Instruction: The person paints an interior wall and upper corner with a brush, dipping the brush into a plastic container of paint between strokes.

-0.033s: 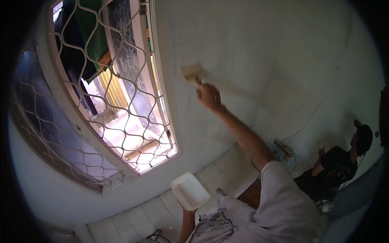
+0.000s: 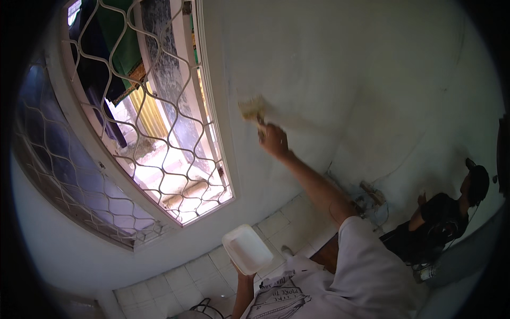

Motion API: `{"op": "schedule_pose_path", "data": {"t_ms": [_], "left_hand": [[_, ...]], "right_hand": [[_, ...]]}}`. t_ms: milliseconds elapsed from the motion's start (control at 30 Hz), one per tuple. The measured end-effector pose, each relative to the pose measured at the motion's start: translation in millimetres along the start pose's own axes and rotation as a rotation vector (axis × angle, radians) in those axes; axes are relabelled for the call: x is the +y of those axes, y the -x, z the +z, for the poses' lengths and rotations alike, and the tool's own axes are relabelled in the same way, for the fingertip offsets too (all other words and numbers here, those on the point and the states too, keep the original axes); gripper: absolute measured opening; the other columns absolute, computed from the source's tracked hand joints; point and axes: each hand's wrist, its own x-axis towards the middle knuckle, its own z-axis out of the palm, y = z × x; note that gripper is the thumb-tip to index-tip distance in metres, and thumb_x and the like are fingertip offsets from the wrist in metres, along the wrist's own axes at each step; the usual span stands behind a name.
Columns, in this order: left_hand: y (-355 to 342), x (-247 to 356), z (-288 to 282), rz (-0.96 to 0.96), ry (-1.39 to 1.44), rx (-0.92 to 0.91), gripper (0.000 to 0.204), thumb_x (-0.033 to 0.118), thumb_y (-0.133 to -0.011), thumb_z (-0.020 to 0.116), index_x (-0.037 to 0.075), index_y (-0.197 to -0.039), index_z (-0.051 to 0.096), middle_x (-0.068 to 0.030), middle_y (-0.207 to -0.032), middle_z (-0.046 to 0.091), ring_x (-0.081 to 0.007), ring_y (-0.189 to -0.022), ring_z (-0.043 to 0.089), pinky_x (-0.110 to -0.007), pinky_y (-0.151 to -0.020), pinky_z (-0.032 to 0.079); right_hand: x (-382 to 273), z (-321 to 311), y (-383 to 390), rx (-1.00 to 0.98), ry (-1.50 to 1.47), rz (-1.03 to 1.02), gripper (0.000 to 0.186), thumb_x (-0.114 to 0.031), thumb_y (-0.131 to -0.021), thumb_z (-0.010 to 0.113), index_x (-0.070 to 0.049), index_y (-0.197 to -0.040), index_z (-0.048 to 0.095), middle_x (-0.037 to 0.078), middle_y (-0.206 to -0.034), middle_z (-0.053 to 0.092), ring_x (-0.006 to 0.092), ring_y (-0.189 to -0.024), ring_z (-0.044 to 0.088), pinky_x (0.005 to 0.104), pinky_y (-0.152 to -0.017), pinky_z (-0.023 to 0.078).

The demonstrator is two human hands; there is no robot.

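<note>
My right hand [image 2: 274, 141] is closed around the handle of a wide paintbrush [image 2: 252, 109]. Its pale, yellowish bristles press against the white wall [image 2: 308, 69], a little to the right of the window frame. Lower down, my left hand [image 2: 244, 274] holds a shallow white rectangular tray [image 2: 247, 250] from beneath, tilted so that its inside shows. Most of the left fingers are hidden behind the tray. The tray's inside looks white; whether paint lies in it I cannot tell.
A window with a wavy metal grille [image 2: 159, 138] fills the left, one panel open to the outside. At the right a person in black [image 2: 438, 218] faces the wall, near cluttered items [image 2: 372, 199] on the floor. Cables [image 2: 202, 307] lie on the tiled floor [image 2: 186, 282].
My right hand has brought the paintbrush slightly down along the wall. The tray in my left hand has hardly shifted.
</note>
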Motion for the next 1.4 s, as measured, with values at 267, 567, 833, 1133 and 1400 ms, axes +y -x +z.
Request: {"op": "schedule_pose_path", "data": {"t_ms": [267, 567, 833, 1133, 1400], "left_hand": [[-5, 7, 0, 0.11, -0.032, 0.033, 0.069, 0.04, -0.093, 0.068, 0.008, -0.147, 0.04, -0.0137, -0.142, 0.052, -0.0318, -0.126, 0.052, -0.051, -0.108, 0.041], [-34, 5, 12, 0.133, 0.001, -0.033, 0.07, 0.04, -0.092, 0.069, 0.008, -0.147, 0.04, -0.0139, -0.142, 0.051, -0.0319, -0.126, 0.052, -0.051, -0.109, 0.041], [-34, 9, 16, 0.105, 0.034, -0.079, 0.07, 0.04, -0.092, 0.069, 0.007, -0.147, 0.04, -0.0141, -0.142, 0.051, -0.032, -0.126, 0.052, -0.051, -0.109, 0.04], [16, 25, -8, 0.17, 0.07, -0.008, 0.071, 0.04, -0.092, 0.07, 0.007, -0.147, 0.04, -0.0142, -0.142, 0.051, -0.0322, -0.126, 0.051, -0.051, -0.11, 0.039], [34, 33, -2, 0.239, 0.058, 0.066, 0.072, 0.04, -0.091, 0.071, 0.007, -0.147, 0.04, -0.0144, -0.142, 0.051, -0.0323, -0.126, 0.051, -0.051, -0.11, 0.039]], "right_hand": [[64, 102, 182, -1.004, 0.001, 0.3, 0.042, -0.029, -0.091, 0.064, 0.002, -0.119, 0.063, 0.021, -0.109, 0.067, 0.0347, -0.104, 0.065, 0.0481, -0.089, 0.054], [-24, -154, -155, -0.637, 0.089, -0.054, 0.058, -0.037, -0.087, 0.071, 0.004, -0.126, 0.058, 0.025, -0.117, 0.064, 0.0347, -0.107, 0.064, 0.047, -0.088, 0.053], [-118, -316, -323, 0.244, 0.165, -0.132, 0.047, -0.025, -0.082, 0.071, 0.001, -0.121, 0.067, 0.023, -0.107, 0.072, 0.0344, -0.096, 0.072, 0.0441, -0.08, 0.059], [-66, -100, -101, -0.015, 0.0, -0.064, 0.043, -0.019, -0.088, 0.069, -0.013, -0.131, 0.065, 0.017, -0.095, 0.071, 0.0346, -0.089, 0.069, 0.0444, -0.081, 0.056], [32, 153, 185, -0.18, -0.206, 0.12, 0.044, -0.008, -0.082, 0.069, -0.012, -0.126, 0.063, 0.012, -0.082, 0.062, 0.0323, -0.072, 0.065, 0.0437, -0.062, 0.053]]}}
